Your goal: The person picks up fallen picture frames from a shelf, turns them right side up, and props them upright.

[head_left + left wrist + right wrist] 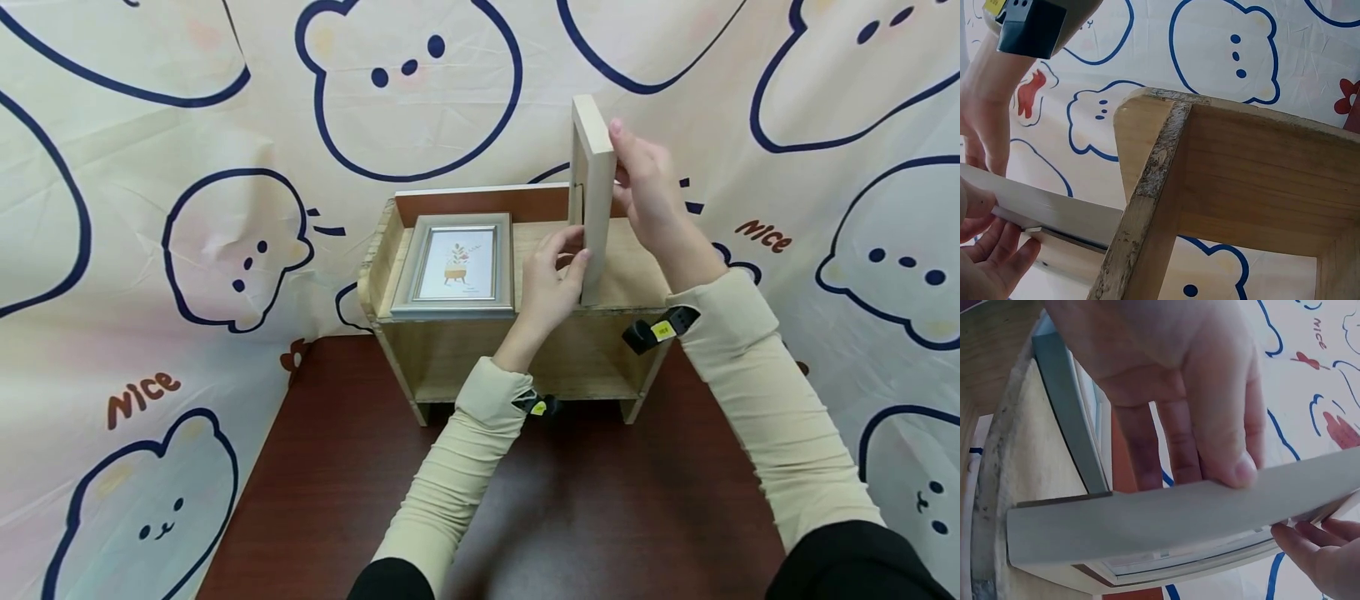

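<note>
A pale cream picture frame (597,192) stands edge-on over the right part of a small wooden shelf's top (630,275). My right hand (652,187) grips its upper right side, thumb on the rim and fingers behind, as the right wrist view also shows. Low on the frame's left side, my left hand (551,279) pinches it between thumb and fingers; these fingers (1007,250) are at a thin piece on the frame in the left wrist view. Left of both hands, a silver-grey picture frame (415,292) with a potted-plant print sits on the shelf top.
The wooden shelf (397,367) has an open lower compartment and raised sides, and stands on a dark red-brown table (337,500). Behind hangs a cream cloth (247,400) printed with bear outlines. Small black cameras (648,333) sit at both cuffs.
</note>
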{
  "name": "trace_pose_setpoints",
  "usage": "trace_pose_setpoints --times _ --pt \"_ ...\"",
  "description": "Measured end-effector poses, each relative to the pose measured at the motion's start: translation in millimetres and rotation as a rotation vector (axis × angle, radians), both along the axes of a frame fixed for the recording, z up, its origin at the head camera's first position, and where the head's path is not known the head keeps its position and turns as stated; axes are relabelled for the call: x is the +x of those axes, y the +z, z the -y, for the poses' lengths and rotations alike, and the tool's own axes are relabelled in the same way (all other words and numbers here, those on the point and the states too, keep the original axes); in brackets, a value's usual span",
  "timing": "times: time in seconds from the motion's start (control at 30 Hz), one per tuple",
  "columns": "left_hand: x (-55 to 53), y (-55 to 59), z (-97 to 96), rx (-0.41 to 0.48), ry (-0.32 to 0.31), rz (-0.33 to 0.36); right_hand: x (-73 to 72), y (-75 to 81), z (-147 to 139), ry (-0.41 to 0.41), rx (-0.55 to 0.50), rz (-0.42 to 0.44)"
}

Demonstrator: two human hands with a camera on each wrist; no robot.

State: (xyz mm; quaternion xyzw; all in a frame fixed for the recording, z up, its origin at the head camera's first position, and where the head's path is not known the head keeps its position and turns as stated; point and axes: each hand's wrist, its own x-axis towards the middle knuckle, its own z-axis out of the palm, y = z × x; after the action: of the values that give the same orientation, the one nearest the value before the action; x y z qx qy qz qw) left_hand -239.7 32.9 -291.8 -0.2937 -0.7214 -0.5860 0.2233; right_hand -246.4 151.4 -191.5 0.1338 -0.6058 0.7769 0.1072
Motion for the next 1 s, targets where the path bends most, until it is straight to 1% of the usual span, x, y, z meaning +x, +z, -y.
trace_pose_setpoints --times 0.1,0.27,0.43,0.5,0.57,0.7,0.83,0.93,1.0 --pt "-0.1 0.0 0.0 0.001 0.001 -0.002 1.7 -2.7 1 0.002 0.042 -0.039" --pt "-0.5 0.0 0.7 0.001 -0.009 0.013 2.9 -4.3 3 -0.012 0.075 -0.052" --pt "-1.4 -2.7 3.3 0.036 -0.051 0.037 4.5 -4.4 2 -0.030 0.057 -0.032" --pt "-2.5 -3.9 4.2 0.044 -0.054 0.032 5.4 -4.5 1 -0.034 0.041 -0.025" --pt "-4.0 -4.4 4.7 0.036 -0.041 0.022 6.1 -4.7 0 -0.034 0.025 -0.024" --pt "-9.1 -4.9 5.3 -0.010 -0.007 0.033 6.8 -5.6 -2 -0.032 0.023 -0.034" --pt "-13.4 -4.1 6.3 -0.085 0.039 0.059 6.5 -7.3 -3 -0.040 0.020 -0.044" --pt "-15.1 -2.6 7.6 -0.142 0.061 0.064 6.3 -8.3 -4 -0.042 0.014 -0.051" --pt "-15.4 -1.1 8.5 -0.179 0.071 0.055 6.3 -8.4 -4 -0.043 0.015 -0.053"
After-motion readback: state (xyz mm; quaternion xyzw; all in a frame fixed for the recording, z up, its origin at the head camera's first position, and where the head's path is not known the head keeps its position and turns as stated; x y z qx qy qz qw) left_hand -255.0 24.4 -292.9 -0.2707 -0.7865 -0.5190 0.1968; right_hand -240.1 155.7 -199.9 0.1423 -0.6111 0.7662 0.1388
